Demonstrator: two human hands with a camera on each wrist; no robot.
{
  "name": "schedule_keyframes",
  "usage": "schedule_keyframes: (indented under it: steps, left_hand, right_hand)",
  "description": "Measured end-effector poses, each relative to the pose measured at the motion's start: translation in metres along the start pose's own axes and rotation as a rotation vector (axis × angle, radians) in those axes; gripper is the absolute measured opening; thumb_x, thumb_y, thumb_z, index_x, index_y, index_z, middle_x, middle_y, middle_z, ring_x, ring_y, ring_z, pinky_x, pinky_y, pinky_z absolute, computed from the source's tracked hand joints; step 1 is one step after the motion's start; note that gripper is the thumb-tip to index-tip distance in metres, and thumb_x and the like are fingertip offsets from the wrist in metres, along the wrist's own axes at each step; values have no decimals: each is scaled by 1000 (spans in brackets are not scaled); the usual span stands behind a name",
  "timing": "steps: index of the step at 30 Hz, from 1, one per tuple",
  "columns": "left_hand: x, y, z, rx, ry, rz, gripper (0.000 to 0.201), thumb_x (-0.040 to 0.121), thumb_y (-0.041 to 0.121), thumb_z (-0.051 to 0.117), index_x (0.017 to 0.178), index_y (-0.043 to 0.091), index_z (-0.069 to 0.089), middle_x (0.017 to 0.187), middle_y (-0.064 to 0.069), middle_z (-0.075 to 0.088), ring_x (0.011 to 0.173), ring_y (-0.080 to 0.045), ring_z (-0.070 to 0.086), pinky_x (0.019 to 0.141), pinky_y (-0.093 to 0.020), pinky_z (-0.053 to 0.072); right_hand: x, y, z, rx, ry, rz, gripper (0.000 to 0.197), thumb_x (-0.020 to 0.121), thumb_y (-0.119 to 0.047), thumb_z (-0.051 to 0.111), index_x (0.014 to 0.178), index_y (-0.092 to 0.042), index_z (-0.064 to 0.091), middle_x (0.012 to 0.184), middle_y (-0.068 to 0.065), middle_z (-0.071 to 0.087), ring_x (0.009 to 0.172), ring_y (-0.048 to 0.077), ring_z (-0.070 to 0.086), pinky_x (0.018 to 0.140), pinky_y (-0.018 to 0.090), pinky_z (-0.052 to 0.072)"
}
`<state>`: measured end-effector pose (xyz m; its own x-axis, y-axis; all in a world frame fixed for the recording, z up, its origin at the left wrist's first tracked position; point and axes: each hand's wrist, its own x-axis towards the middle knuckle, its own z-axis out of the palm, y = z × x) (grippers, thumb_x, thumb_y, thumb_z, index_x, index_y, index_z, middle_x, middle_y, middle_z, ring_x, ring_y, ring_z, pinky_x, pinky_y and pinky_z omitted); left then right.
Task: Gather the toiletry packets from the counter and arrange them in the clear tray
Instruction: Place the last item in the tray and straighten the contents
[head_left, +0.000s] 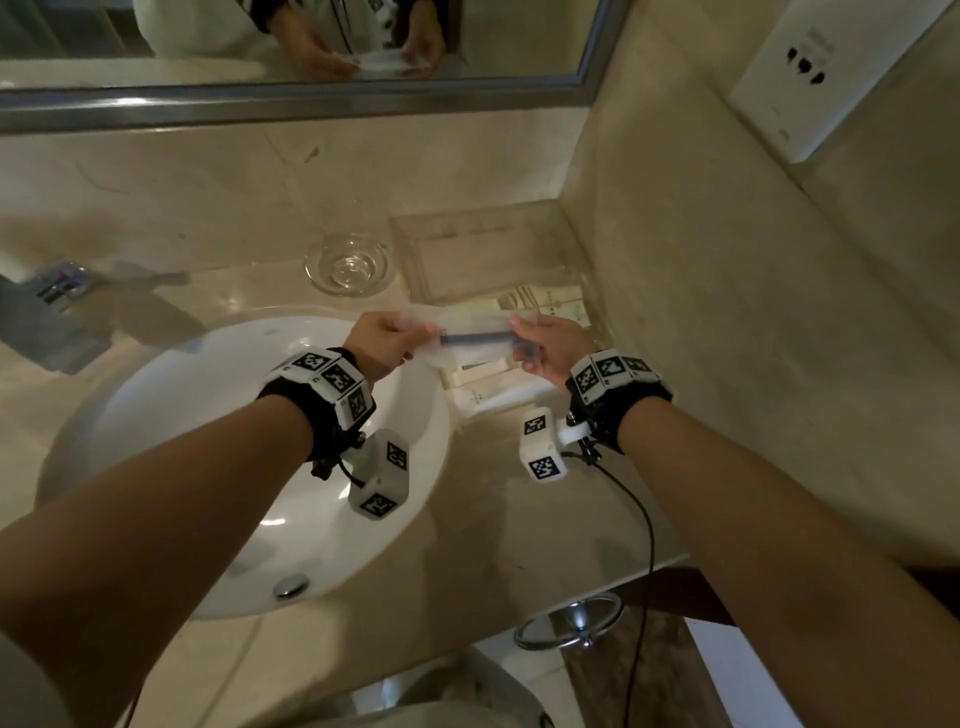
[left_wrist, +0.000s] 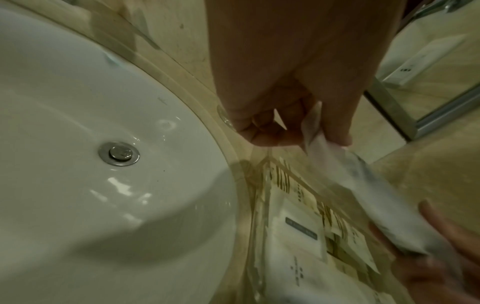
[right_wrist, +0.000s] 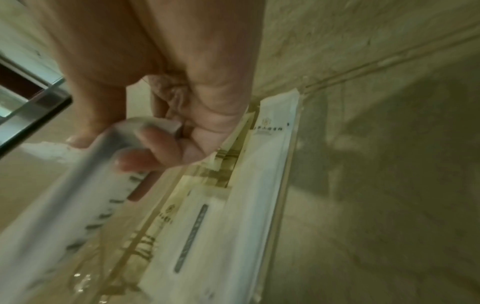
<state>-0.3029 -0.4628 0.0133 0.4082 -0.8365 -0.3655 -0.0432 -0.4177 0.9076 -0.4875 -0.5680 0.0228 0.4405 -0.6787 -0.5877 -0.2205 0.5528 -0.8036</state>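
Note:
Both hands hold one long translucent packet with a dark comb-like strip inside, level above the near end of the clear tray. My left hand pinches its left end, my right hand grips its right end. In the left wrist view the packet runs from my thumb and fingers down to the right hand's fingers. The right wrist view shows fingers curled over the packet. Cream and white packets lie in the tray below; these packets overlap.
The white sink basin with its drain lies left of the tray. A small glass dish stands behind the basin. The mirror frame runs along the back, and a wall with a socket plate is close on the right.

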Motion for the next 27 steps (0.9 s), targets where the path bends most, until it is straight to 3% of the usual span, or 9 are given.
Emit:
schedule_keyframes:
  steps: [4,6,8,10,13,18,22,24,27]
  left_hand:
    - [1,1,11,50,-33,-2,10,85,7,62,93,5,68,48,17,64,47,11,56,43,3,35]
    - [3,2,18,79,-56,-6,18,85,2,59,102,4,67,62,14,66,56,6,57,44,4,35]
    - [5,5,23,66,-75,-26,10,84,-2,59,87,3,67,60,9,64,49,5,57,42,1,36]
    - [9,6,29,34,-93,-44,18,85,-1,59,73,12,61,47,11,64,40,8,56,41,-2,37]
    - [15,5,36,39,-125,-81,22,86,2,58,73,20,58,42,17,63,39,8,56,41,-4,38]
    - [25,0,48,61,-144,-83,19,85,4,60,75,20,59,67,2,63,39,9,56,44,-7,40]
    - [29,-7,56,179,-190,-58,13,84,2,61,79,14,63,67,0,55,39,10,53,41,-4,40]
    - [32,-10,58,207,-185,-63,21,84,3,61,70,18,61,66,0,55,43,6,56,47,-8,46]
    - [36,-12,57,231,-162,-103,22,85,6,60,68,19,59,69,-3,62,66,-19,61,76,-30,55]
  right_hand:
    - [6,3,-14,-132,87,-104,9,90,-13,60,81,-9,59,71,2,54,55,11,48,50,20,39]
    - [7,1,-22,-135,167,-156,7,90,-12,59,84,-9,59,71,2,53,57,11,47,53,20,40]
    - [9,-2,-31,-133,264,-168,8,91,-11,58,83,-11,59,71,2,53,59,10,47,60,21,43]
    - [14,-4,-42,-118,348,-181,9,91,-12,57,84,-8,59,67,1,51,58,11,46,63,24,45]
    - [19,-4,-53,-157,451,-215,8,93,-13,54,93,-6,56,62,2,47,54,12,44,60,23,46]
    - [32,2,-70,-232,546,-198,15,94,-19,52,83,-8,54,62,0,47,55,12,43,64,27,43]
    - [41,7,-73,-273,561,-175,15,95,-21,52,89,-7,52,63,1,46,55,10,44,57,20,43]
    - [44,8,-71,-272,539,-172,17,94,-21,52,86,-7,52,62,1,45,55,11,43,57,21,43]
    - [47,9,-67,-284,508,-168,22,95,-20,50,76,-11,51,62,-1,46,54,9,44,55,18,41]
